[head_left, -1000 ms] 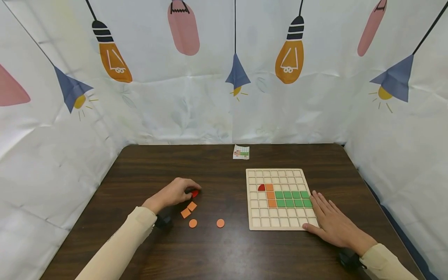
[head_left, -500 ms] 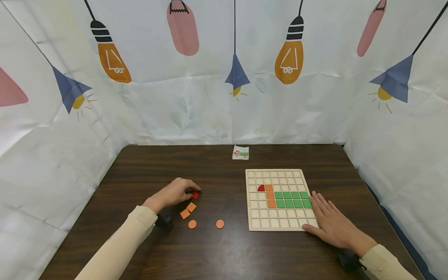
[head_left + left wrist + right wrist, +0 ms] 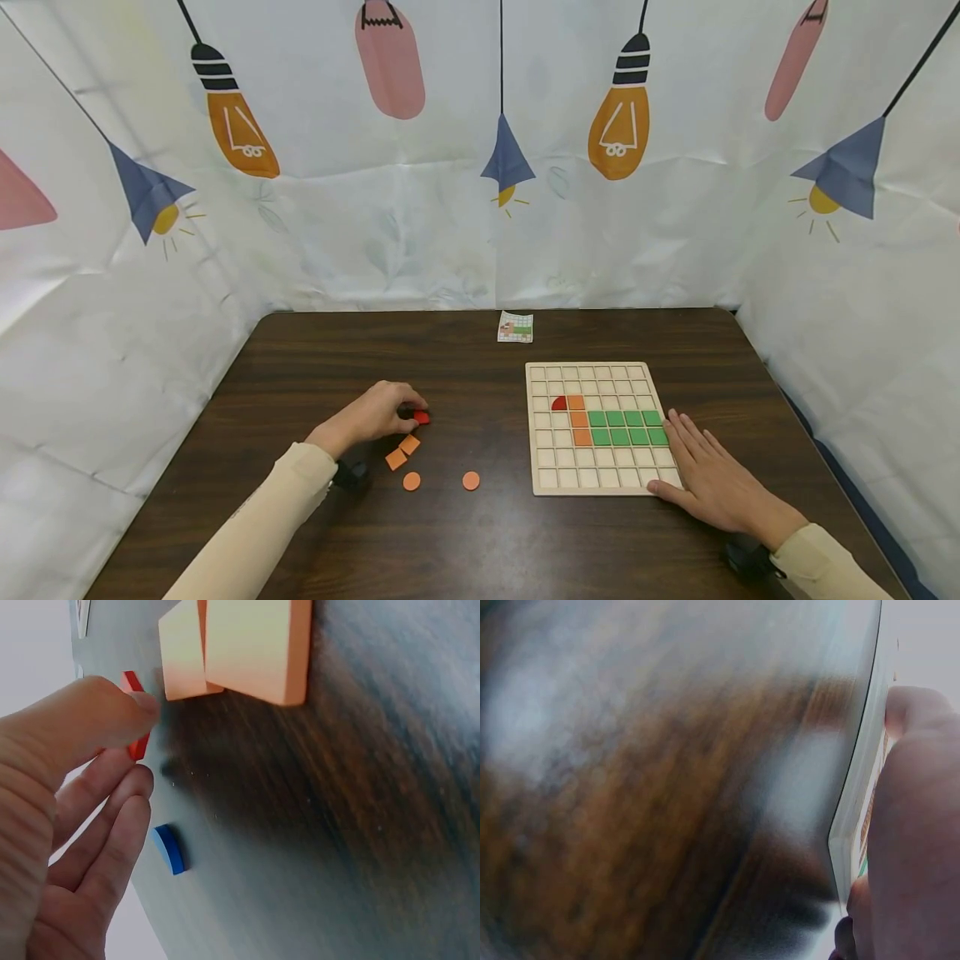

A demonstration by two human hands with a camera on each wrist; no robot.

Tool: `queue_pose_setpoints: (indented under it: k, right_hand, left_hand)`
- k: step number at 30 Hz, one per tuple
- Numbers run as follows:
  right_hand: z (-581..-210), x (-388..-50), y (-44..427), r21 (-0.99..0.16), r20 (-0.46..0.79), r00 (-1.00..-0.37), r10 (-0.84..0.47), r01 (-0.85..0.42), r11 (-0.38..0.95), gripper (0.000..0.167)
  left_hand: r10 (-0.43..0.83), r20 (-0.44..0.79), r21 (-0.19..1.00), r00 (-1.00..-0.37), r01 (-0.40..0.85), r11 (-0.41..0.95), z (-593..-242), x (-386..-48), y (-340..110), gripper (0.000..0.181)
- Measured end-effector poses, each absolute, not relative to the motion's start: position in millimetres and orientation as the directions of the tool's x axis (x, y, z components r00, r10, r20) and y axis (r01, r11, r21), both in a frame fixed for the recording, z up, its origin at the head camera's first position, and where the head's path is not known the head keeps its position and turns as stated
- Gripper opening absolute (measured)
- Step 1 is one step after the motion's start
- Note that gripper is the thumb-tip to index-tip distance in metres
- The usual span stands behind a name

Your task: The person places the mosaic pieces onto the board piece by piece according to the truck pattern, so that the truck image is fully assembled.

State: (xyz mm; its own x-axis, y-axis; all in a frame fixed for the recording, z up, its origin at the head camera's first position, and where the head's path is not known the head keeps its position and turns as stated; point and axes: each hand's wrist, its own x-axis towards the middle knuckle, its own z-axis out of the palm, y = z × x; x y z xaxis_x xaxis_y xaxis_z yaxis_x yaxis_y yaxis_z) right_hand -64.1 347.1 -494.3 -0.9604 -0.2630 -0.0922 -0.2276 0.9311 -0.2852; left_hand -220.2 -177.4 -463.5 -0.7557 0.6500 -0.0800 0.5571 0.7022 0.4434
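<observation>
My left hand [image 3: 371, 414] pinches a small red piece [image 3: 422, 417] between thumb and fingers, low over the table; the left wrist view shows the red piece [image 3: 139, 748] tipped on edge. A curved blue piece [image 3: 169, 849] lies beyond those fingers, hidden in the head view. Two orange squares [image 3: 409, 444] are close to the thumb. At the right, my right hand [image 3: 716, 479] rests with straight fingers along the edge of the pale grid board [image 3: 588, 477]. The board bears green squares [image 3: 626, 427], a column of orange squares [image 3: 580, 420] and a red quarter-round piece [image 3: 559, 403].
Two orange discs [image 3: 412, 482] lie apart on the dark wooden table [image 3: 480, 550], nearer the front. A small printed card [image 3: 515, 327] with a coloured grid sits at the table's far edge. A patterned white cloth [image 3: 450, 233] hangs behind and around the sides.
The red piece has turned between the left fingers and shifted slightly to the right. The right hand and the board stay as they were.
</observation>
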Motion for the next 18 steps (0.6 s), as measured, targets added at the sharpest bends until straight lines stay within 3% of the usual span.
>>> queue_pose_setpoints:
  k: [18]
  right_hand:
    - [-495.3,-64.9,348.8,-0.292,-0.096,-0.959,-0.267,-0.230,0.928,0.102]
  left_hand:
    - [0.659,-0.012,0.467,-0.752,0.579,0.668,-463.8,-216.0,-157.4,0.023]
